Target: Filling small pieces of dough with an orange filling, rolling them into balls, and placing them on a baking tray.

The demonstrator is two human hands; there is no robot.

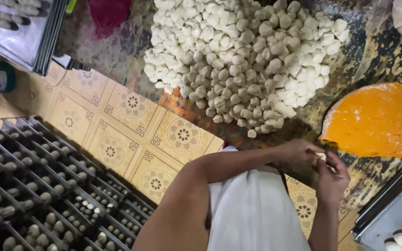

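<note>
Hands meet over the desk [117,51]: left hand [298,151] and right hand [332,179] both pinch 1 small dough piece [321,156]. Orange filling mound [375,121] sits just beside them, big dough-ball pile [243,60] above.

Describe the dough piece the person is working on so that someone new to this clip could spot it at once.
Start at the big heap of white dough pieces on the dark worktop, then drop to the orange mound at its right. Just below the mound's left edge, the left hand and right hand meet around one small dough piece, the only one held in fingers.
</note>
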